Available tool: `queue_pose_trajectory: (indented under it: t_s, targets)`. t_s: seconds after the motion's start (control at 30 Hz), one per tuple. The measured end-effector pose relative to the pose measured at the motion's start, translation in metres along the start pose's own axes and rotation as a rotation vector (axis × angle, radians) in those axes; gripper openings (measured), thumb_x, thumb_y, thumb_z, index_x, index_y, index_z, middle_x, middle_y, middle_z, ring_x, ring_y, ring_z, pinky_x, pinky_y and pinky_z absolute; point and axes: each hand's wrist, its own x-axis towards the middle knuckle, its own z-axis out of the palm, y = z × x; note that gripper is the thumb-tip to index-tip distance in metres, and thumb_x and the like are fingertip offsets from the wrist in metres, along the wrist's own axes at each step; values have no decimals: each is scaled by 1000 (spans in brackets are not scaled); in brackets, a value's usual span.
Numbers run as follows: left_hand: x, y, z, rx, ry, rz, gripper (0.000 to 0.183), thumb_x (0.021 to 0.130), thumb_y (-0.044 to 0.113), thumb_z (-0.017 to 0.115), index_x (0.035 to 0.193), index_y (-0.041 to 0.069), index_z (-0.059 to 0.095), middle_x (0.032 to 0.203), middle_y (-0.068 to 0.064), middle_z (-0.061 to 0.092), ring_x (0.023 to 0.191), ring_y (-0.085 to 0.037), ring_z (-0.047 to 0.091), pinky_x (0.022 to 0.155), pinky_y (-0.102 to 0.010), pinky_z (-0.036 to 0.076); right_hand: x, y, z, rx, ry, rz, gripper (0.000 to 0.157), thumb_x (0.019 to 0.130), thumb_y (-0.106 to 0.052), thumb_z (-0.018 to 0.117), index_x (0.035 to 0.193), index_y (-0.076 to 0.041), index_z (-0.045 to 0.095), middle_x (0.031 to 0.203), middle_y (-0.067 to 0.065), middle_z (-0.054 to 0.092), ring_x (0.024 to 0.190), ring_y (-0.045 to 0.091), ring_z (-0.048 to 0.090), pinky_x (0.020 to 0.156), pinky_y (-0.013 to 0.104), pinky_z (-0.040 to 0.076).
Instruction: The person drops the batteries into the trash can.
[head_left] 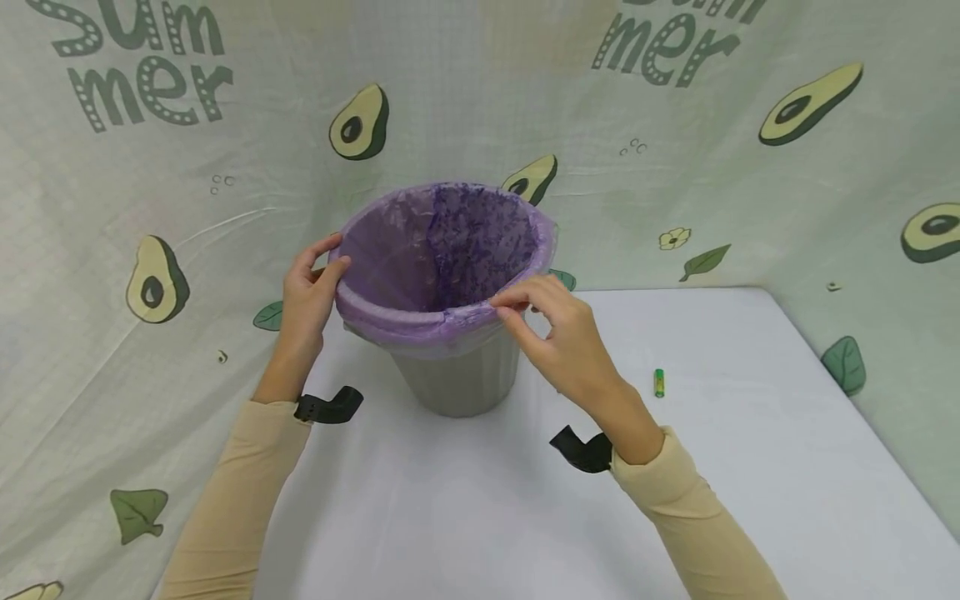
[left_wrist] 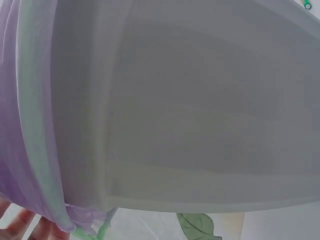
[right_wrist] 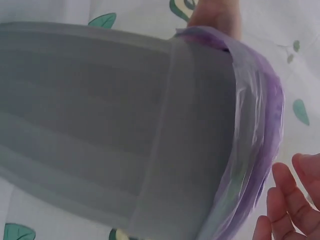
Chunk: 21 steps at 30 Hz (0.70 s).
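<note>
A grey bin (head_left: pixel 459 385) stands on the white table, its mouth lined with a purple bin bag (head_left: pixel 390 323) that folds down over the outside. On the left side, my left hand (head_left: pixel 306 292) holds the bagged rim with thumb and fingers, partly hidden behind the purple folds in the left wrist view. My right hand (head_left: pixel 558 333) is at the front right of the rim, thumb and index fingertips close together right at the bag's edge. A small gap shows between those fingertips in the right wrist view, and the other fingers (right_wrist: pixel 281 212) are loosely bent.
A small green battery-like cylinder (head_left: pixel 659 383) lies on the table (head_left: pixel 750 467) right of the bin. Behind rises a pale cloth (head_left: pixel 450 75) printed with avocados and leaves. Black wrist mounts (head_left: pixel 330 406) sit on both arms.
</note>
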Motion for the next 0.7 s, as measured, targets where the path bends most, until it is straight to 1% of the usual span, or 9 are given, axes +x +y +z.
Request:
queue_pose_trajectory:
  t_s: [0.1,0.2,0.3,0.37,0.57,0.7]
  targets:
    - [0,0,0,-10,12,-8,43,92,26,56,134,15,51,141,-3,38,93,-2,53,73,-12,43,-9,9,-9,-26,19,17,10,86,-1,63,94,-4,68,90,5,66,85,15,54,75,20,43]
    - [0,0,1,-10,18,-13,43,92,26,56,133,16,52,141,-3,38,94,-2,53,73,-13,44,-20,18,-19,-65,30,53,12,85,0,63,95,-4,68,89,4,66,85,13,54,75,17,42]
    - [0,0,1,5,17,-16,43,93,27,55,134,17,51,141,-2,38,95,-1,53,74,-13,43,-33,29,-30,-105,33,109,13,84,1,64,95,-5,68,88,3,66,85,10,53,75,14,41]
    - [0,0,2,13,17,-15,43,93,27,55,134,16,51,141,-2,39,94,-1,53,74,-13,43,-41,35,-38,-128,33,143,13,84,1,64,95,-5,68,87,3,65,85,7,52,75,15,40]
    - [0,1,2,-11,14,-7,42,92,26,56,133,15,52,141,-4,38,92,-1,53,72,-12,44,-68,54,-58,-193,38,236,13,84,0,64,96,-3,68,86,5,65,84,-1,50,75,14,41]
    - [0,0,3,-14,17,-5,42,92,25,56,132,14,53,141,-3,37,91,-2,53,71,-12,43,-87,65,-69,-228,16,328,13,86,-4,64,98,-4,67,89,4,65,83,-6,48,74,10,39]
